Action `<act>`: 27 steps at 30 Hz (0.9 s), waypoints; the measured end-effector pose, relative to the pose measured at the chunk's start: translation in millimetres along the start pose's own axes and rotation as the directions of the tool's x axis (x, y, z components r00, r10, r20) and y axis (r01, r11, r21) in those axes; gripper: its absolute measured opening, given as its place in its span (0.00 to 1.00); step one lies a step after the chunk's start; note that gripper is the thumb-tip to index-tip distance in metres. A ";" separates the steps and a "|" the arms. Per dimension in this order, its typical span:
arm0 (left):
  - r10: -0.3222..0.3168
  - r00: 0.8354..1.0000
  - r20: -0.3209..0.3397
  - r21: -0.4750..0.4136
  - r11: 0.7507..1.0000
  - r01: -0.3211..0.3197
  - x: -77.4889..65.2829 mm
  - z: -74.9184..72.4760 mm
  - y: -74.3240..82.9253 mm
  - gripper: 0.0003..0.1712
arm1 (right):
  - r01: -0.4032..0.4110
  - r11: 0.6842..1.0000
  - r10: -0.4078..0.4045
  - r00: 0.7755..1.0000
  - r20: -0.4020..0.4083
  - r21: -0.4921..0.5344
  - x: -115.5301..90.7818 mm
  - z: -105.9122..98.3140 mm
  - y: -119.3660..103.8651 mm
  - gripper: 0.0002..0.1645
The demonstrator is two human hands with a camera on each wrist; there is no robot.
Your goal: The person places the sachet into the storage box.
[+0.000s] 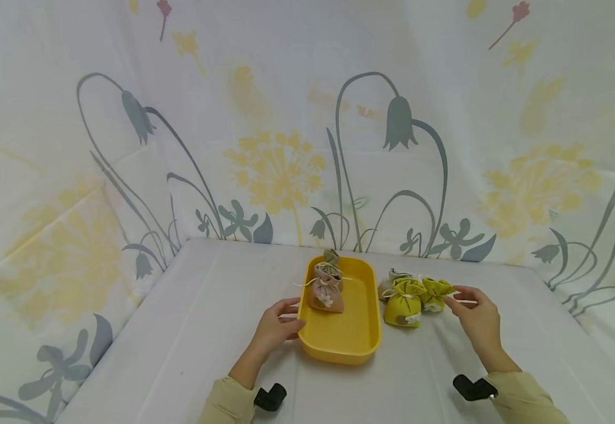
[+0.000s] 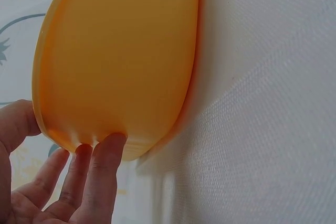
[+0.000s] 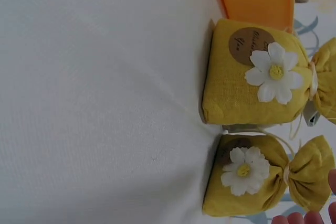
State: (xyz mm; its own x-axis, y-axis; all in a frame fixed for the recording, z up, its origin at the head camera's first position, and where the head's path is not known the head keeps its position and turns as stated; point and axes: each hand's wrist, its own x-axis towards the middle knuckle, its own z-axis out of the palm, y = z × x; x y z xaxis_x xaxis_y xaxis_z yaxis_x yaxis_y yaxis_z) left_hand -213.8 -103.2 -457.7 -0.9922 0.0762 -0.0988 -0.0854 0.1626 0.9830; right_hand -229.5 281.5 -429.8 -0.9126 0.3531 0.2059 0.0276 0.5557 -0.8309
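A yellow plastic tray (image 1: 357, 312) stands on the table, with my left hand (image 1: 275, 324) at its left side. The left thumb lies at the rim while the fingers press the outer wall, as the left wrist view (image 2: 79, 182) shows. Inside the tray sit a pink drawstring pouch (image 1: 324, 294) with a white flower and a grey-green pouch (image 1: 331, 256) behind it. My right hand (image 1: 477, 315) is at the gathered top of the right yellow pouch (image 3: 247, 177), thumb and fingers apart around the ruffle. Another yellow pouch (image 3: 252, 77) with a flower and round label stands beside it.
A greyish pouch (image 1: 389, 285) is partly hidden behind the yellow ones, right of the tray. The white tabletop (image 1: 212, 306) ends at a hanging floral cloth (image 1: 297, 118) at the back. A black wrist camera (image 1: 270, 397) sits by the left sleeve.
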 end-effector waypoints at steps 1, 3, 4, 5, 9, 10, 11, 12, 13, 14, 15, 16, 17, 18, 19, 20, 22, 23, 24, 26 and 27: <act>0.000 1.000 0.001 0.001 1.000 0.000 -0.1 0.1 -0.2 0.29 | 0.004 1.000 -0.004 1.000 -0.003 -0.010 1.5 0.4 -0.3 0.26; 0.000 1.000 0.001 0.001 1.000 0.000 -0.3 0.1 -0.7 0.29 | 0.017 0.999 -0.017 1.000 -0.001 -0.035 4.4 1.3 -1.3 0.27; -0.002 1.000 0.000 0.001 1.000 0.002 -0.2 0.1 -1.0 0.29 | 0.024 0.999 -0.024 1.000 0.000 -0.048 5.8 1.8 -1.9 0.27; -0.001 1.000 0.000 0.000 1.000 0.001 -0.2 0.1 -1.2 0.29 | 0.032 0.998 -0.032 0.999 0.006 -0.061 7.3 2.2 -2.7 0.28; 0.002 1.000 0.004 -0.003 1.000 -0.002 0.0 0.4 -1.7 0.29 | 0.050 0.996 -0.047 0.998 0.037 -0.080 13.1 3.7 -4.7 0.30; 0.002 1.000 0.005 -0.004 1.000 -0.002 0.0 0.5 -1.7 0.29 | 0.052 0.996 -0.048 0.997 0.052 -0.077 14.5 4.0 -4.9 0.31; 0.002 1.000 0.006 -0.004 1.000 -0.002 0.0 0.5 -1.6 0.29 | 0.054 0.996 -0.049 0.996 0.069 -0.072 15.9 4.3 -5.1 0.32; 0.003 1.000 0.007 -0.004 1.000 -0.003 0.1 0.6 -1.6 0.30 | 0.054 0.996 -0.048 0.995 0.088 -0.065 17.2 4.6 -5.3 0.32; 0.003 1.000 0.007 -0.003 1.000 -0.003 0.1 0.6 -1.5 0.29 | 0.056 0.997 -0.049 0.993 0.112 -0.060 18.4 4.8 -5.6 0.32; 0.003 1.000 0.006 -0.003 1.000 -0.003 0.1 0.6 -1.4 0.30 | 0.061 0.997 -0.053 0.990 0.133 -0.057 19.4 5.0 -5.8 0.32; 0.004 1.000 0.005 -0.003 1.000 -0.004 0.1 0.6 -1.4 0.29 | 0.066 0.996 -0.058 0.987 0.151 -0.054 20.5 5.4 -6.0 0.32; 0.004 1.000 0.004 -0.003 1.000 -0.004 0.1 0.7 -1.5 0.29 | 0.070 0.996 -0.061 0.984 0.166 -0.051 21.4 5.9 -6.1 0.32; 0.005 1.000 0.004 -0.004 1.000 -0.005 0.3 0.7 -1.5 0.29 | 0.071 0.996 -0.061 0.982 0.177 -0.048 22.1 6.4 -6.1 0.31; 0.005 1.000 0.004 -0.005 1.000 -0.005 0.3 0.8 -1.7 0.29 | 0.072 0.996 -0.062 0.981 0.184 -0.047 22.7 7.0 -6.3 0.30; 0.005 1.000 0.004 -0.005 1.000 -0.005 0.4 0.9 -1.8 0.30 | 0.071 0.996 -0.061 0.981 0.186 -0.048 23.2 7.6 -6.3 0.30; 0.005 1.000 0.004 -0.006 1.000 -0.005 0.5 1.0 -1.9 0.30 | 0.073 0.996 -0.063 0.981 0.184 -0.049 23.8 8.4 -6.4 0.29; 0.005 1.000 0.005 -0.007 1.000 -0.005 0.7 1.2 -2.2 0.30 | 0.076 0.996 -0.066 0.980 0.185 -0.048 24.9 9.8 -6.6 0.27; 0.003 1.000 0.004 -0.008 1.000 -0.003 0.9 1.2 -2.3 0.30 | 0.081 0.996 -0.071 0.980 0.187 -0.048 25.2 10.4 -6.8 0.26; 0.003 1.000 0.004 -0.007 1.000 -0.003 1.0 1.3 -2.5 0.30 | 0.087 0.995 -0.076 0.979 0.191 -0.050 25.6 10.9 -7.0 0.25; 0.004 1.000 0.003 -0.007 1.000 -0.004 1.3 1.3 -2.8 0.30 | 0.095 0.994 -0.082 0.976 0.203 -0.056 26.0 11.6 -7.4 0.24; 0.003 1.000 0.001 -0.007 1.000 -0.003 1.5 1.2 -2.9 0.29 | 0.097 0.993 -0.082 0.974 0.211 -0.060 25.9 11.7 -7.6 0.24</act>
State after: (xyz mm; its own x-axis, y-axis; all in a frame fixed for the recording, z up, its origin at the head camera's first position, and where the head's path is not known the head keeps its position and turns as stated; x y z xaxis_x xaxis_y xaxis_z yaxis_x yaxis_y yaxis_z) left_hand -214.9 -102.4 -460.9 -0.9923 0.0782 -0.0960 -0.0829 0.1558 0.9843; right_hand -258.2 277.7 -424.2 -0.9772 0.1394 0.1600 -0.0366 0.6318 -0.7742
